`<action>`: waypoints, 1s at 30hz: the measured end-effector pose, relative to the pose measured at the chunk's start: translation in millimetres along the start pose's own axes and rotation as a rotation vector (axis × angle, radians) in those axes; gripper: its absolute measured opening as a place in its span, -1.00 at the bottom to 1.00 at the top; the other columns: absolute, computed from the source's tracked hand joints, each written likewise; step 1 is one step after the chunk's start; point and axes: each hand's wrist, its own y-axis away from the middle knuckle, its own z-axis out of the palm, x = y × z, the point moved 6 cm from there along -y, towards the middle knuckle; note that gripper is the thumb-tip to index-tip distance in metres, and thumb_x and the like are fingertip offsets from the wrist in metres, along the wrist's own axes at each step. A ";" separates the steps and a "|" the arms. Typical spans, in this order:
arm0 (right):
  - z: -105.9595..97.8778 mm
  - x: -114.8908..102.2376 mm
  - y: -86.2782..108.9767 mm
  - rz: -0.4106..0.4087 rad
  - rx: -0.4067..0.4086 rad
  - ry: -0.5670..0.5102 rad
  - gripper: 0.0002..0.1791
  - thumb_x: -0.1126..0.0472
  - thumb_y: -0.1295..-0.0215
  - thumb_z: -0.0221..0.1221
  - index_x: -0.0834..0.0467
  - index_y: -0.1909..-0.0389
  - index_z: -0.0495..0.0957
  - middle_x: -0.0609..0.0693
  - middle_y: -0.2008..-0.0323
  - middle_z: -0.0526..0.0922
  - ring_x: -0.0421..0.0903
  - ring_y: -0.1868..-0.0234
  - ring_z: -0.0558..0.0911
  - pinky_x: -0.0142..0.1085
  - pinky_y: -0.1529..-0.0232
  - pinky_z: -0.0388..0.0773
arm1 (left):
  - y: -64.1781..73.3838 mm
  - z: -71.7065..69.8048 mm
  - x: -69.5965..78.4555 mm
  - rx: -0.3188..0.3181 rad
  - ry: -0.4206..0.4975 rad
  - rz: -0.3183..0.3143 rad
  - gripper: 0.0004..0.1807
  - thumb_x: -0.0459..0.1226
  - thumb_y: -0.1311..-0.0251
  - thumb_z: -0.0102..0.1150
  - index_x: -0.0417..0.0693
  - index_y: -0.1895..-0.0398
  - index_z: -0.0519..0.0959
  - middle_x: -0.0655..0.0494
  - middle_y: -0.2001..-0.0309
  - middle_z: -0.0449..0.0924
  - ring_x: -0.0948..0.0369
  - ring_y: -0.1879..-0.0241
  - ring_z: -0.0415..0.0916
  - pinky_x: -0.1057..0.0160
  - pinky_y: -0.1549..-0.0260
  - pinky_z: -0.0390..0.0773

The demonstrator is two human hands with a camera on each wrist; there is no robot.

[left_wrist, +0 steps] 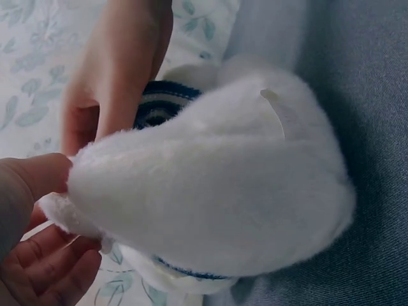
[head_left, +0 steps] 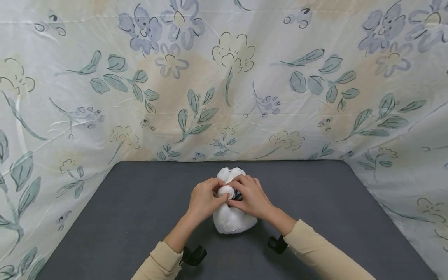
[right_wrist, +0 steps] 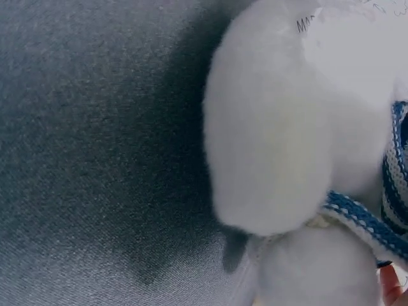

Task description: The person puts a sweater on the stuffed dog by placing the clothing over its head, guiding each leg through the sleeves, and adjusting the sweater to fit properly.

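A white plush toy (head_left: 233, 221) lies on the dark table, wearing a blue-and-white striped knit piece (head_left: 238, 194). My left hand (head_left: 206, 198) pinches a small white furry part of the toy between thumb and fingers, also visible in the left wrist view. Opposite it, my right hand (head_left: 253, 198) has thumb and fingers bent around the striped knit; its fingertips are largely hidden. The right wrist view shows the toy's white body (right_wrist: 274, 121) and a striped knit band (right_wrist: 363, 220), with a bit of fingertip at the lower right corner.
The toy rests on a dark grey tabletop (head_left: 147, 210). A flower-printed cloth (head_left: 231, 93) hangs behind and along both sides. A fabric label (left_wrist: 284, 115) sticks out of the toy's fur. Black wrist mounts (head_left: 194, 256) sit below the sleeves.
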 end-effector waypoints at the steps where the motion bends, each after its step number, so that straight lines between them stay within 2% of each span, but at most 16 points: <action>1: 0.3 0.2 0.0 0.005 -0.009 0.011 -0.60 -0.02 0.02 0.36 -0.04 0.11 0.58 -0.10 0.16 0.49 -0.13 0.22 0.43 -0.12 0.20 0.31 | -0.1 -0.6 0.6 0.012 -0.005 0.010 -0.85 -0.22 0.05 0.34 0.08 0.36 0.62 0.25 0.46 0.55 0.35 0.51 0.48 0.44 0.60 0.39; 11: 5.4 10.9 1.3 0.126 -0.130 0.114 -0.56 -0.03 0.00 0.34 -0.12 0.04 0.55 -0.10 0.19 0.48 -0.13 0.26 0.42 -0.13 0.24 0.33 | -0.8 -4.2 3.5 0.076 -0.035 0.064 -0.90 -0.26 0.07 0.32 0.10 0.44 0.62 0.31 0.52 0.53 0.40 0.58 0.44 0.46 0.63 0.35; 18: 6.9 11.9 1.6 0.175 -0.164 0.115 -0.55 -0.05 -0.02 0.32 -0.11 0.00 0.54 -0.08 0.17 0.48 -0.12 0.26 0.42 -0.17 0.30 0.29 | -0.3 -6.2 4.0 0.088 -0.046 0.070 -0.90 -0.28 0.09 0.31 0.11 0.46 0.62 0.31 0.52 0.54 0.40 0.59 0.44 0.45 0.63 0.35; 25: 4.1 9.2 3.1 0.141 -0.136 0.082 -0.52 -0.01 -0.04 0.32 -0.07 -0.04 0.52 -0.05 0.14 0.48 -0.10 0.23 0.43 -0.14 0.26 0.32 | -0.9 -5.5 2.6 0.032 -0.013 0.018 -0.87 -0.22 0.04 0.33 0.10 0.38 0.61 0.27 0.45 0.52 0.33 0.48 0.49 0.41 0.57 0.41; 30: -9.1 6.6 0.9 0.083 -0.088 -0.040 -0.54 0.06 -0.08 0.30 0.00 -0.05 0.52 -0.03 0.10 0.50 -0.13 0.24 0.51 -0.10 0.19 0.37 | 1.1 -7.5 -3.1 0.005 -0.006 -0.047 -0.78 -0.18 0.02 0.32 0.07 0.25 0.59 0.16 0.26 0.53 0.23 0.36 0.52 0.30 0.47 0.47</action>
